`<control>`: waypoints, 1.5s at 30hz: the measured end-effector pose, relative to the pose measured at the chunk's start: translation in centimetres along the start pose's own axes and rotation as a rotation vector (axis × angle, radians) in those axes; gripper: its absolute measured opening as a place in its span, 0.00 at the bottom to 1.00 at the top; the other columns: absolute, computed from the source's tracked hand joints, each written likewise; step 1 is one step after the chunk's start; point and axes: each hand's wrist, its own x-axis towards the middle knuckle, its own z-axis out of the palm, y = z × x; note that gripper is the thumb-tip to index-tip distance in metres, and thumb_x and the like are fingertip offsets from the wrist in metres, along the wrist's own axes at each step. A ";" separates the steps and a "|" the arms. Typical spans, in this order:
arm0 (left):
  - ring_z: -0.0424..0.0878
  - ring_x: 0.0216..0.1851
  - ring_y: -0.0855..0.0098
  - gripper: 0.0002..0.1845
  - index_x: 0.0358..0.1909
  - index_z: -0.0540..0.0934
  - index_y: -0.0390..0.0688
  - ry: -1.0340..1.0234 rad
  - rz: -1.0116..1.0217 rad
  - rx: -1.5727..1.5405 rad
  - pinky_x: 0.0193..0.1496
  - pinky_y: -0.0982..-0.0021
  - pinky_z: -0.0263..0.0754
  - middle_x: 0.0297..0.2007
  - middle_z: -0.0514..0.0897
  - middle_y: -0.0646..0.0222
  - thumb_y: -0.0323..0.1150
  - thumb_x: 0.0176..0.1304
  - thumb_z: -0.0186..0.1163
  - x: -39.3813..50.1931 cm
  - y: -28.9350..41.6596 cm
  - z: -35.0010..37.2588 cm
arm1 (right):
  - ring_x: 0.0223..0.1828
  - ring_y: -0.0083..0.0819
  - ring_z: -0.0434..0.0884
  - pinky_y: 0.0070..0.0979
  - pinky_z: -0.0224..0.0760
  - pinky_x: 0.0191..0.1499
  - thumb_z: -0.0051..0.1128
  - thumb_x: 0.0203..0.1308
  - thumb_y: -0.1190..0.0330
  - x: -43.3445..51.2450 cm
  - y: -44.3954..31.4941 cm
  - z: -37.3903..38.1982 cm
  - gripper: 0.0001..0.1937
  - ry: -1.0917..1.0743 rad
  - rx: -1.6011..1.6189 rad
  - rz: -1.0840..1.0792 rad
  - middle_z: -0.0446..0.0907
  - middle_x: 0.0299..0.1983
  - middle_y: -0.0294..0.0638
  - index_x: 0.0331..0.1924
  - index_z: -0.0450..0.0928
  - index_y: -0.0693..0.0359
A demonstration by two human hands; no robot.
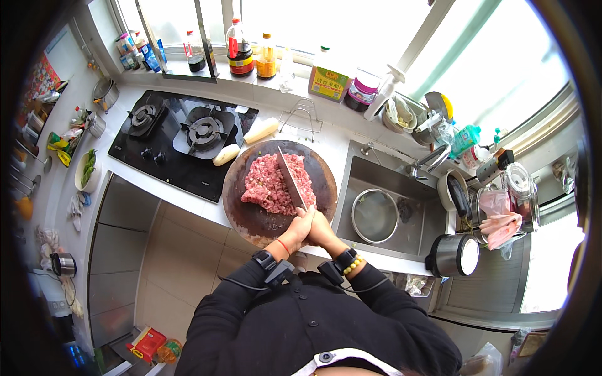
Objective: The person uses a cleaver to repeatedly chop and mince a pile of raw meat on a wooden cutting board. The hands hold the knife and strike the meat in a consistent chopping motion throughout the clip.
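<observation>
Ground meat lies in a broad, flat mound on a round, dark wooden chopping board. A cleaver's blade stands on edge across the right part of the meat, its far tip pointing to the window. Both hands meet at the cleaver's near end, by the board's front edge. My left hand and my right hand are closed together around the handle, which they hide. Two peeled, pale root vegetables lie behind and left of the board, between it and the hob.
A black gas hob is at the left. Right of the board, a steel sink holds a round metal bowl of cloudy liquid. A wire rack stands behind the board, and sauce bottles line the sill. An electric cooker stands right of the sink.
</observation>
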 end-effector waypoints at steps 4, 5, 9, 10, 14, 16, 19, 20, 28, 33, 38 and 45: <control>0.76 0.54 0.74 0.33 0.55 0.76 0.31 -0.024 0.547 0.333 0.59 0.72 0.68 0.52 0.81 0.56 0.56 0.72 0.49 -0.1 -0.1 0.1 | 0.37 0.43 0.84 0.34 0.74 0.39 0.56 0.67 0.59 -1.1 -0.8 -0.2 0.18 0.216 -0.101 -0.193 0.83 0.36 0.54 0.43 0.79 0.70; 0.79 0.51 0.69 0.34 0.56 0.74 0.31 0.041 0.422 0.401 0.56 0.68 0.73 0.51 0.81 0.55 0.57 0.71 0.49 0.1 -0.1 0.1 | 0.36 0.37 0.82 0.33 0.73 0.39 0.54 0.69 0.61 -1.3 -1.0 -0.1 0.16 0.231 -0.187 -0.253 0.83 0.35 0.52 0.41 0.79 0.70; 0.81 0.49 0.62 0.38 0.57 0.73 0.29 -0.106 0.107 0.120 0.49 0.63 0.79 0.46 0.82 0.52 0.60 0.69 0.49 0.6 -0.4 0.5 | 0.34 0.31 0.79 0.32 0.72 0.39 0.51 0.71 0.59 -1.2 -0.9 -1.3 0.18 0.046 0.038 -0.011 0.83 0.33 0.49 0.42 0.78 0.70; 0.80 0.50 0.65 0.37 0.55 0.74 0.29 -0.062 0.246 0.251 0.52 0.65 0.76 0.46 0.82 0.53 0.60 0.69 0.50 0.7 -0.6 0.7 | 0.34 0.34 0.80 0.33 0.72 0.39 0.52 0.71 0.59 -1.4 -0.5 -1.1 0.18 0.089 -0.033 -0.020 0.83 0.33 0.50 0.42 0.78 0.70; 0.77 0.53 0.70 0.34 0.52 0.78 0.29 0.020 0.284 0.383 0.58 0.70 0.69 0.48 0.83 0.52 0.56 0.71 0.50 0.9 -1.1 0.7 | 0.36 0.47 0.83 0.36 0.73 0.39 0.52 0.70 0.59 -1.2 0.6 -1.0 0.17 0.144 -0.306 -0.139 0.83 0.34 0.54 0.42 0.78 0.68; 0.78 0.52 0.69 0.34 0.52 0.77 0.31 0.040 0.078 0.288 0.57 0.71 0.70 0.46 0.83 0.53 0.58 0.71 0.49 1.1 -1.3 0.7 | 0.35 0.41 0.82 0.35 0.73 0.37 0.52 0.70 0.60 -1.5 0.8 -1.1 0.16 0.167 -0.256 -0.203 0.82 0.33 0.53 0.42 0.77 0.69; 0.79 0.50 0.67 0.37 0.53 0.75 0.29 -0.089 0.329 0.365 0.55 0.71 0.71 0.45 0.82 0.53 0.60 0.70 0.48 1.2 -1.9 0.9 | 0.33 0.30 0.79 0.32 0.73 0.36 0.52 0.71 0.61 -2.1 0.4 -1.5 0.17 0.171 -0.128 -0.164 0.83 0.31 0.48 0.42 0.77 0.70; 0.80 0.49 0.67 0.37 0.53 0.74 0.29 -0.133 0.419 0.392 0.55 0.70 0.72 0.45 0.82 0.53 0.61 0.70 0.48 1.3 -1.9 1.0 | 0.33 0.29 0.79 0.32 0.73 0.36 0.51 0.71 0.61 -2.6 0.2 -1.5 0.17 0.190 -0.160 -0.138 0.83 0.32 0.48 0.42 0.77 0.71; 0.79 0.42 0.71 0.33 0.46 0.80 0.32 -0.052 0.433 0.427 0.52 0.70 0.73 0.39 0.84 0.61 0.58 0.72 0.45 0.2 -2.4 0.6 | 0.32 0.39 0.79 0.36 0.72 0.38 0.49 0.72 0.57 -3.0 -1.0 -1.5 0.19 0.141 -0.186 -0.027 0.81 0.29 0.53 0.41 0.78 0.69; 0.80 0.47 0.65 0.34 0.54 0.76 0.30 0.046 0.231 0.297 0.50 0.67 0.75 0.46 0.83 0.53 0.57 0.69 0.52 0.2 -1.7 0.0 | 0.31 0.40 0.81 0.35 0.73 0.36 0.51 0.71 0.59 -2.0 -1.1 -1.1 0.18 0.078 -0.408 -0.281 0.83 0.30 0.52 0.41 0.80 0.69; 0.79 0.42 0.75 0.29 0.39 0.81 0.33 0.103 0.466 0.389 0.49 0.72 0.73 0.35 0.84 0.65 0.54 0.72 0.50 0.3 -1.6 -0.7 | 0.32 0.44 0.81 0.39 0.73 0.37 0.51 0.71 0.58 -1.0 0.0 -0.1 0.17 0.124 -0.211 -0.152 0.83 0.32 0.53 0.43 0.77 0.68; 0.80 0.49 0.63 0.43 0.58 0.73 0.27 0.134 0.349 0.375 0.53 0.67 0.75 0.47 0.82 0.49 0.64 0.65 0.52 -0.4 -0.7 -2.3 | 0.35 0.42 0.82 0.37 0.72 0.39 0.52 0.70 0.58 -0.5 -0.2 1.5 0.18 0.086 -0.262 -0.134 0.82 0.31 0.54 0.40 0.78 0.69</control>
